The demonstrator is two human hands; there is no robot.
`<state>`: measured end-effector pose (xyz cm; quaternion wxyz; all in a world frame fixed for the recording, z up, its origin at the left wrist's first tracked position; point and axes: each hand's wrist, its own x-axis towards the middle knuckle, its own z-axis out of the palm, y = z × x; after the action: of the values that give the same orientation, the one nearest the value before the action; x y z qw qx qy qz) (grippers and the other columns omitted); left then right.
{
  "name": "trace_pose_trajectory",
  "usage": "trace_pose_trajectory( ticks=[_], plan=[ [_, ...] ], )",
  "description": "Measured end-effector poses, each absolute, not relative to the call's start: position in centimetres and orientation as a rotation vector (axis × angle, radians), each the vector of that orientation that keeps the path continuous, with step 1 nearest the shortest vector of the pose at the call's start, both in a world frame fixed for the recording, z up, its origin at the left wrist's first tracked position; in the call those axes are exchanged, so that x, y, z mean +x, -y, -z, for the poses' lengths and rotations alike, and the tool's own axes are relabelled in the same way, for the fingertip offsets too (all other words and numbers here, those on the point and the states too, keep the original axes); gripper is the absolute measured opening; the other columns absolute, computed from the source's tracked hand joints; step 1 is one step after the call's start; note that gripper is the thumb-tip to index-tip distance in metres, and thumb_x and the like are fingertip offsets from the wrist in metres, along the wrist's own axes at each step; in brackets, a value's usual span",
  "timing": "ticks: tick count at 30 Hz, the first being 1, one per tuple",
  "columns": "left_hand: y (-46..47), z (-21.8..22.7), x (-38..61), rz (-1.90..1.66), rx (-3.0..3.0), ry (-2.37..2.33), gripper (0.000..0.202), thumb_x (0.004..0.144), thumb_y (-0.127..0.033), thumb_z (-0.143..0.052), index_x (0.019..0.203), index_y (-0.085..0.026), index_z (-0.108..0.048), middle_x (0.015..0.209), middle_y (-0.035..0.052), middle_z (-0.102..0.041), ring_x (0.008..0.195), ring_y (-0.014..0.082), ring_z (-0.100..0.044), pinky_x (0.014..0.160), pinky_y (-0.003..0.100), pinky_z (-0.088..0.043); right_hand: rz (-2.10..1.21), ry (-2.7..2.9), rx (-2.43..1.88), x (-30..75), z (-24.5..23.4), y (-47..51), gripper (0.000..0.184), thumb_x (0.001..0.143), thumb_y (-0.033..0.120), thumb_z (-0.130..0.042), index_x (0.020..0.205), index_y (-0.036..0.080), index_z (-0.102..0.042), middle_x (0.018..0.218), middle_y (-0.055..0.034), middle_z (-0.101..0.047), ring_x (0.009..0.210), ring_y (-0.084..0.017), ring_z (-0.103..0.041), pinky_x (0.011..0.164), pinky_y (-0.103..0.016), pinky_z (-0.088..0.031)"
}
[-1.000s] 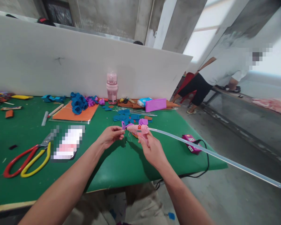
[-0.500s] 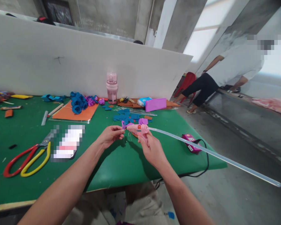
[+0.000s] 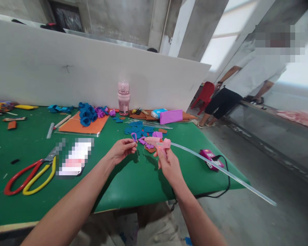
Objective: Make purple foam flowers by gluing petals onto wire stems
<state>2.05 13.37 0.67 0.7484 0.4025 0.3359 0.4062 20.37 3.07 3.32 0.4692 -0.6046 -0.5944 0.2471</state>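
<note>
Centre frame, I see right hand [image 3: 170,164], fingers wrapped round glue gun [image 3: 162,145], backed rightward off purple loop [image 3: 134,137] that left hand [image 3: 122,150] pinches; gluing seems paused.

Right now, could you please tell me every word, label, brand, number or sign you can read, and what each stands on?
No text can be read for certain.
Glue gun: a small pale patch, too small to read.
Blue packet: any print is too small.
Wall: faint pale marks, too blurred.
Phone: screen pixelated, unreadable.
</note>
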Motion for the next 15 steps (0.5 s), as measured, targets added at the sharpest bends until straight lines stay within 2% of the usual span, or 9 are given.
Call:
trace_pose_trajectory(
  ticks=[5,9,15],
  plan=[
    [-13.2,-0.9,2.1,-0.909,0.839,-0.758,0.013,0.064,-0.010,-0.070,0.071,-0.009,-0.059,0.066,0.0030,-0.063,0.051,0.0079,-0.058,0.048,0.018,-0.048,-0.764,1.348,-1.399,19.9,-2.1,-3.5,0.029,0.087,0.044,-0.038,0.087,0.018,-0.051,0.075,-0.0027,-0.062,0.040,-0.008,-0.044,0.041,-0.021,-0.038],
    [-13.2,-1.0,2.1,-0.907,0.844,-0.775,0.010,0.067,-0.009,-0.068,0.072,-0.008,-0.060,0.075,0.0074,-0.066,0.051,0.0082,-0.059,0.047,0.017,-0.049,-0.820,1.309,-1.356,19.5,-1.7,-3.5,0.030,0.086,0.045,-0.038,0.089,0.017,-0.051,0.079,-0.0033,-0.061,0.042,-0.007,-0.044,0.041,-0.020,-0.038],
    [-13.4,-0.7,2.0,-0.904,0.823,-0.770,0.007,0.069,-0.007,-0.066,0.071,-0.008,-0.059,0.071,0.0076,-0.066,0.052,0.0098,-0.061,0.048,0.018,-0.050,-0.899,1.235,-1.298,19.2,-0.9,-4.0,0.035,0.085,0.048,-0.040,0.096,0.016,-0.051,0.084,-0.0045,-0.061,0.040,-0.005,-0.042,0.039,-0.019,-0.037]
  ],
)
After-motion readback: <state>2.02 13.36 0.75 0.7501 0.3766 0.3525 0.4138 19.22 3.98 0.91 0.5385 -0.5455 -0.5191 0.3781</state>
